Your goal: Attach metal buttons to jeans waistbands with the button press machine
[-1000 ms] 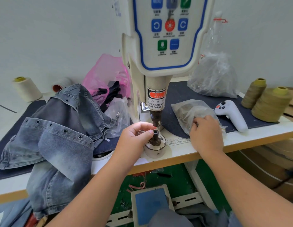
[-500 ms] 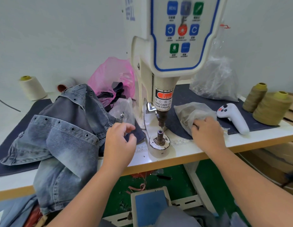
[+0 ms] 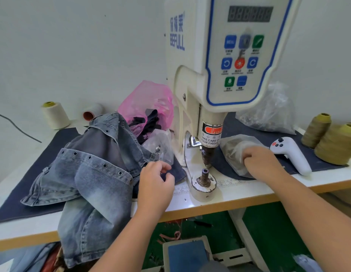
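The jeans (image 3: 88, 173) lie heaped on the counter (image 3: 239, 193) left of the press (image 3: 219, 75). The left hand (image 3: 155, 183) hovers loosely curled, holding nothing; the right hand (image 3: 259, 160) grips a plastic bag (image 3: 233, 146) beside a white controller (image 3: 290, 154).

— Where is the camera sitting?
— Head-worn, looking forward and down, close over the table (image 3: 239, 195).
— What is it facing?
— The press (image 3: 219, 79), filling the upper centre; only one view is running.
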### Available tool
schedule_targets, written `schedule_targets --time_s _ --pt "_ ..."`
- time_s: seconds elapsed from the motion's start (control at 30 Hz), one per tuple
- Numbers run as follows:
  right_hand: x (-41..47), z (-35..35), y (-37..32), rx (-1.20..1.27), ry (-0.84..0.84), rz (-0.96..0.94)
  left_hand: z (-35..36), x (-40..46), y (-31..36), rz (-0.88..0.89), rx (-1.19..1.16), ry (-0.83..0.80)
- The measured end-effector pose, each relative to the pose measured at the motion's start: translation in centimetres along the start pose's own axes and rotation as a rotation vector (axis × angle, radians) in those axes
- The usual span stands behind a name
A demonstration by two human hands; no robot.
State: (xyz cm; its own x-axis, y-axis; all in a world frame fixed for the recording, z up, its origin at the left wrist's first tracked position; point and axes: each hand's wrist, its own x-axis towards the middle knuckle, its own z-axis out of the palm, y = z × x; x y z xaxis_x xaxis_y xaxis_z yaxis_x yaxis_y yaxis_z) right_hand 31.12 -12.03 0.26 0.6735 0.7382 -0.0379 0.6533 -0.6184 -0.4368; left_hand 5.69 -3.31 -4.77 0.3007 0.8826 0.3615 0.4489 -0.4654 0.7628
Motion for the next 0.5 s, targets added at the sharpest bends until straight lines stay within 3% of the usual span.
schedule_targets --time_s 0.17,0.5 --pt "-0.4 0.48 0.89 -0.088 0.024 -0.128 0.23 0.13 -0.05 -0.006 0.027 -0.037" --pt "-0.5 0.62 0.11 -0.242 0.018 -0.115 0.25 0.22 0.0 -0.014 0.075 -0.059"
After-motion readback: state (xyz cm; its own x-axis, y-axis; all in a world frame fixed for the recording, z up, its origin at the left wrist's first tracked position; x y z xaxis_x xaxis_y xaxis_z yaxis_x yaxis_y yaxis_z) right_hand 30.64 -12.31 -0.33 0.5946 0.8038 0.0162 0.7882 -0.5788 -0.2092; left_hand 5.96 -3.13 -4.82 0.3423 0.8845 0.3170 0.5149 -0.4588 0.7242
